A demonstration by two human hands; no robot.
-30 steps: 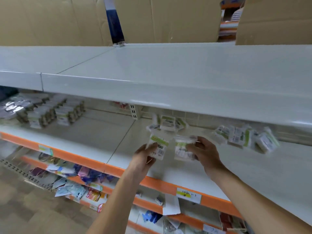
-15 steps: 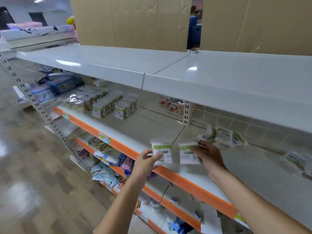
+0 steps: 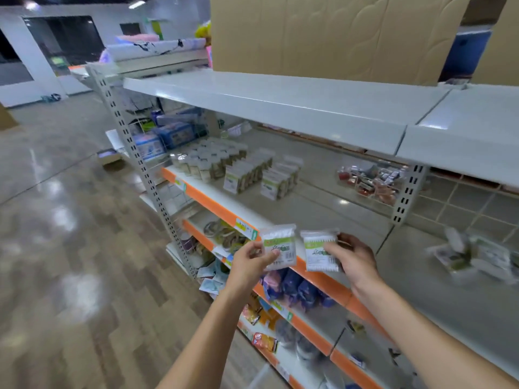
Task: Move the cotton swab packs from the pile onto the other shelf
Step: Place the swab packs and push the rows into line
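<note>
Nearest the camera, the left hand (image 3: 250, 263) pinched a small clear cotton swab pack with a green label (image 3: 279, 246) between thumb and fingers, held in the air before the orange-edged white shelf (image 3: 334, 279). Just beside it, the right hand (image 3: 354, 258) gripped a second clear green-labelled swab pack (image 3: 320, 249) the same way. Further right, a blurred pile of swab packs (image 3: 471, 255) lay on that shelf. Beyond, neat rows of upright packs (image 3: 262, 175) stood on the adjoining shelf section.
</note>
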